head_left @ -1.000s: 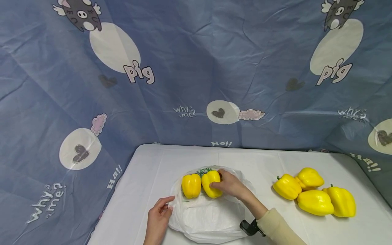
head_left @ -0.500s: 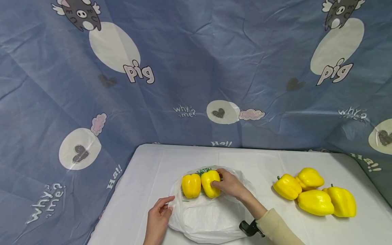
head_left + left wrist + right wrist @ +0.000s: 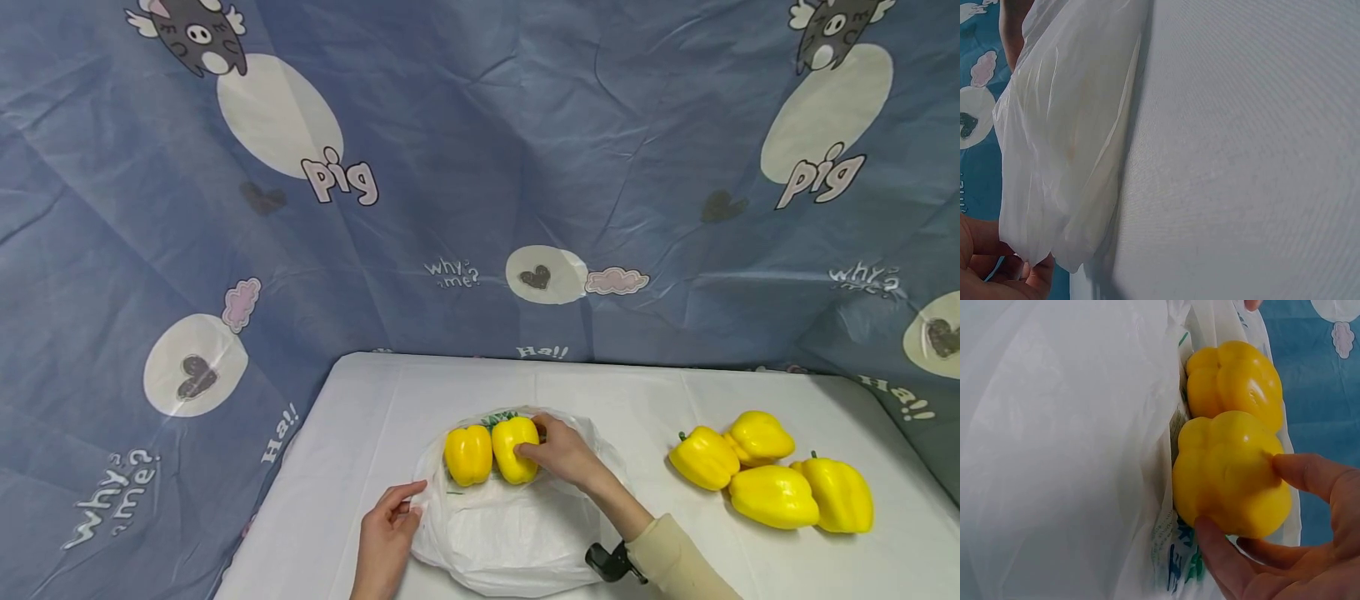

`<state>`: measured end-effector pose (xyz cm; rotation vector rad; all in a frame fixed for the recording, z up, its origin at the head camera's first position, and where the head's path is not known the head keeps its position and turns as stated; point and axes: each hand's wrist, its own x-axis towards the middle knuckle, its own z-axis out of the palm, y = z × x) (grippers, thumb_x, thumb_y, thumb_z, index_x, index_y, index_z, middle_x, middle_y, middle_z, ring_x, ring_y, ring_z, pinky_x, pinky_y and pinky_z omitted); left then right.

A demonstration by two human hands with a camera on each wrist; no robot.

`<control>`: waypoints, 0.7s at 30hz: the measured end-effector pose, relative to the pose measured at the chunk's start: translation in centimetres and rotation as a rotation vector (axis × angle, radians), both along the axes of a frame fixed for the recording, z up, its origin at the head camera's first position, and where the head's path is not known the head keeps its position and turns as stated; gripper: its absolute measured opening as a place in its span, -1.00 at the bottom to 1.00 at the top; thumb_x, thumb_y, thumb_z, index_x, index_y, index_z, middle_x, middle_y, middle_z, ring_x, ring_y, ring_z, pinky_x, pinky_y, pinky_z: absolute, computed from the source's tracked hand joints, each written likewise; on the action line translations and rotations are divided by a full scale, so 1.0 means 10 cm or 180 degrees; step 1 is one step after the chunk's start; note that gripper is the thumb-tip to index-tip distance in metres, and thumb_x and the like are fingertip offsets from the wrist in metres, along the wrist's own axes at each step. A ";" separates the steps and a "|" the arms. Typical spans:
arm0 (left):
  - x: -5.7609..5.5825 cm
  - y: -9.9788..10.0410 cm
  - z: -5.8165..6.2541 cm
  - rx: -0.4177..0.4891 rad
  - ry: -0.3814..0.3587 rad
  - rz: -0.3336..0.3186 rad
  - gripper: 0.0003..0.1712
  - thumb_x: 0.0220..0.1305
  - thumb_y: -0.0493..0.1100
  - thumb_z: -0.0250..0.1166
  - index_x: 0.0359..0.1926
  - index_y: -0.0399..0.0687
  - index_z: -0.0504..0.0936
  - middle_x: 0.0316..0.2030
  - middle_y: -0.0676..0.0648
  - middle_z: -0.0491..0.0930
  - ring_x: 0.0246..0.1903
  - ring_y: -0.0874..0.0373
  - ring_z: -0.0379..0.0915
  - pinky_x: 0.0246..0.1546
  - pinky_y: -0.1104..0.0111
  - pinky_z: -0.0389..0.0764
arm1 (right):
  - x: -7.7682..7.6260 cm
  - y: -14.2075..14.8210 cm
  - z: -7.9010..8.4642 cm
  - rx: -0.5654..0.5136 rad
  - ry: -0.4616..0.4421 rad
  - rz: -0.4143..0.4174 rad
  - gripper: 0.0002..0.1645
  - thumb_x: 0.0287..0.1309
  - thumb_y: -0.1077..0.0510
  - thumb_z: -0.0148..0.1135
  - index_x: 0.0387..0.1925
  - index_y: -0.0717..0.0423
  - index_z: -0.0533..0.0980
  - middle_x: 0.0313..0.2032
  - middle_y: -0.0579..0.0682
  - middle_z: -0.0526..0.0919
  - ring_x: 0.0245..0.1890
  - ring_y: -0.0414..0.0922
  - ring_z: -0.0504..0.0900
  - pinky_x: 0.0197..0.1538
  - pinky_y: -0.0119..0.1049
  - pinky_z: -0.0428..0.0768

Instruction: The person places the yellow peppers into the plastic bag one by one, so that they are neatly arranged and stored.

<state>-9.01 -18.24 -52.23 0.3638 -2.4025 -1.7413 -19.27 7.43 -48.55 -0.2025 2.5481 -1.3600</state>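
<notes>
An opened white plastic bag (image 3: 517, 537) lies on the table, with green print showing at its far side. Two yellow bell peppers sit side by side in its far part. My right hand (image 3: 564, 454) grips the right-hand bell pepper (image 3: 513, 450), thumb on one side and fingers on the other. In the right wrist view this pepper (image 3: 1232, 478) is right up against the other bell pepper (image 3: 1235, 384). At the bag's left edge my left hand (image 3: 388, 529) pinches the plastic; the left wrist view shows its fingers (image 3: 1038, 275) at the gathered rim.
On the right side of the white table (image 3: 630, 396) rest several more yellow bell peppers (image 3: 772, 496) in a group. A black strap mount (image 3: 611, 561) sits at the right wrist, over the bag's edge. Behind the table hangs a blue printed cloth (image 3: 465, 208).
The bell pepper in my right hand has shifted slightly left, closer to the other one in the bag. My left hand stays almost still at the bag's edge.
</notes>
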 end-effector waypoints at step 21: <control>0.01 0.01 0.02 0.0037 0.0032 0.0034 -0.60 0.14 -0.54 0.24 -0.02 -0.19 0.70 -0.12 -0.10 0.63 -0.26 0.14 0.42 -0.27 0.50 0.47 | 0.09 0.09 0.00 -0.0089 -0.0017 -0.0154 -0.27 0.07 0.06 0.42 0.19 0.38 0.41 0.08 0.18 0.56 0.01 0.10 0.59 -0.05 -0.06 0.59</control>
